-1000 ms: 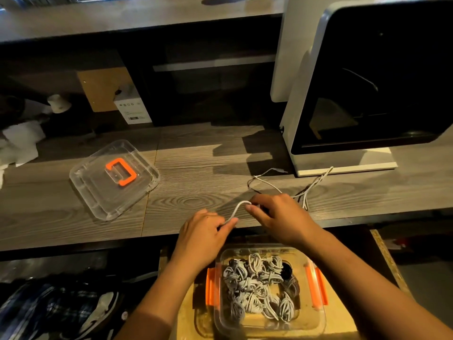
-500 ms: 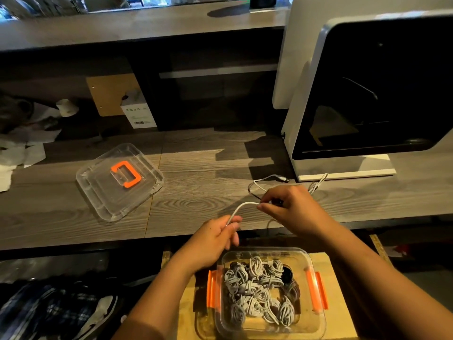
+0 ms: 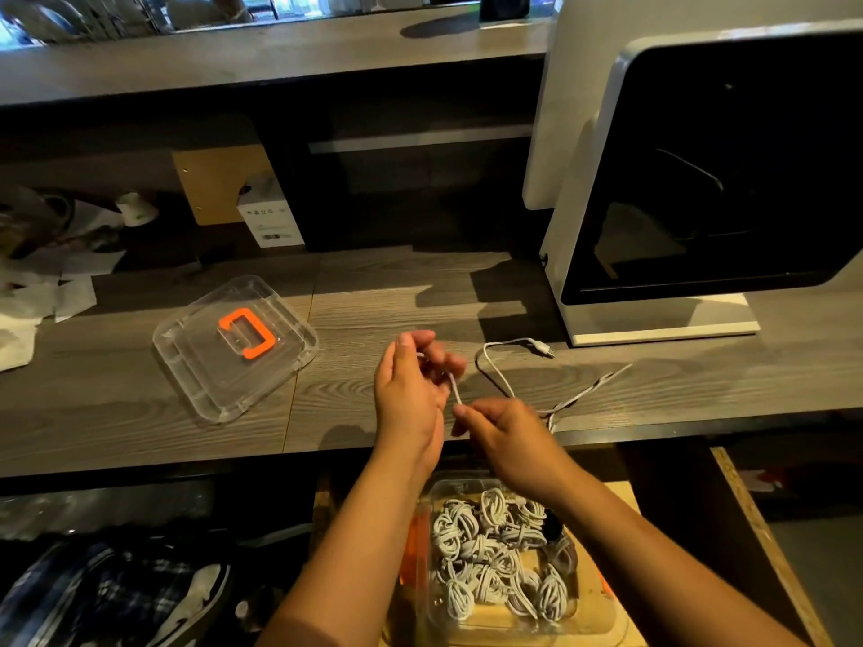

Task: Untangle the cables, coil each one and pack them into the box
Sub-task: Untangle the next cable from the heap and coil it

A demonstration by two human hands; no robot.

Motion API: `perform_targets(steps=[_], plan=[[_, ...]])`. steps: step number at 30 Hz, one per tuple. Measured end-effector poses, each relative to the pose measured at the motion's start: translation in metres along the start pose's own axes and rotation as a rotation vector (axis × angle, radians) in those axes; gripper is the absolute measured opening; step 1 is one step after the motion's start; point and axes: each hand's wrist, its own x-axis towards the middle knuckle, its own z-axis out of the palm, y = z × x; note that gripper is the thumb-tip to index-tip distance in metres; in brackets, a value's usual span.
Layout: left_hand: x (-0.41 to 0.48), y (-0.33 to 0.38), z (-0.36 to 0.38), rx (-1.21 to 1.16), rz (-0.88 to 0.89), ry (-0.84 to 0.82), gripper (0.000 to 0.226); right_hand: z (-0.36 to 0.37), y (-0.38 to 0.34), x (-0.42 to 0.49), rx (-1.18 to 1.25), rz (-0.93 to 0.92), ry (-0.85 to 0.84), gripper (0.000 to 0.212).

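Left grip (image 3: 411,389) and right grip (image 3: 509,431) both pinch the white cable (image 3: 454,389) — fingers curled.

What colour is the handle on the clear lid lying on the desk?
Orange. The handle on the clear lid shows best in the head view.

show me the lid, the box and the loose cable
lid (image 3: 196,361): head view, clear panel beside orange handle
box (image 3: 583,614): head view, bare floor, right corner
cable (image 3: 541,348): head view, plug end on table

Grey wood-grain desk (image 3: 140,403), clear plastic lid (image 3: 196,347), glossy black screen (image 3: 728,179).
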Motion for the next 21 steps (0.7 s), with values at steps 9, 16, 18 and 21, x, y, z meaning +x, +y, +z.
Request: perform_targets(steps=[9, 16, 18, 21], plan=[[0.001, 0.007, 0.001, 0.031, -0.011, -0.207, 0.032, 0.015, -0.003, -0.010, 0.108, -0.095, 0.091, 0.029], [0.008, 0.006, -0.016, 0.117, 0.047, -0.133, 0.027, 0.012, -0.017, -0.011, 0.378, 0.017, 0.003, 0.030], [0.012, 0.005, -0.018, 0.377, 0.168, -0.143, 0.029, 0.014, -0.015, -0.009, 0.296, 0.014, -0.012, 0.023], [0.010, 0.009, -0.013, 0.649, 0.218, -0.315, 0.029, 0.015, -0.012, -0.006, 0.255, 0.045, -0.031, 0.020]])
